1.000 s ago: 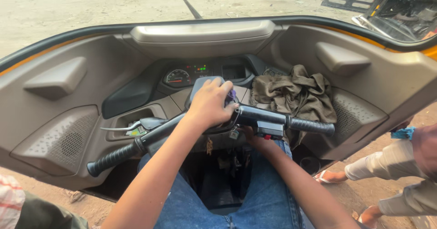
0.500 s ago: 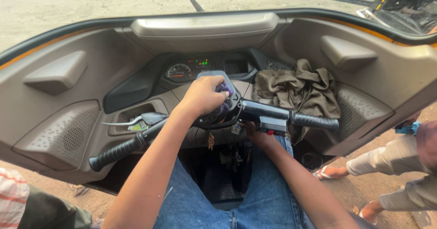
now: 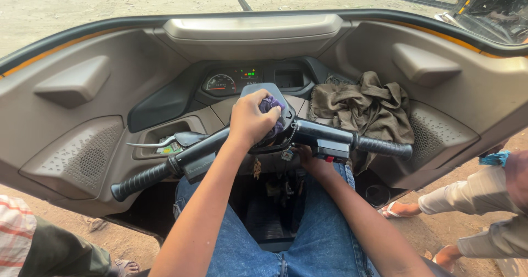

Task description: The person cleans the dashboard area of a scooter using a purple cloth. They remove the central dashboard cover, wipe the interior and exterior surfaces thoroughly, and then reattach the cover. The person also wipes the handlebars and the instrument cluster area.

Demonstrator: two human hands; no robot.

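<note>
Both hands crowd mid-handlebar (image 3: 330, 136): left hand (image 3: 250, 120) clenches purple cloth (image 3: 270, 105), right hand's (image 3: 308, 161) grip hidden beneath

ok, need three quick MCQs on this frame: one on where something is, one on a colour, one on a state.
1. Where does the crumpled cloth lie?
A. on the dash shelf right of the gauges
B. on the left grip
C. on the ground

2. What colour is the rag under the left hand?
A. white
B. purple
C. yellow

3. What is the left hand doing?
A. hanging free above the bar
B. gripping the left grip
C. pressing the rag onto the handlebar centre

Key:
1 A: the crumpled cloth sits on the shelf beside the gauges.
2 B: the rag shows purple between the fingers.
3 C: the left hand is closed over the rag on the handlebar centre; the right hand is below the bar, what it touches is hidden.
</note>
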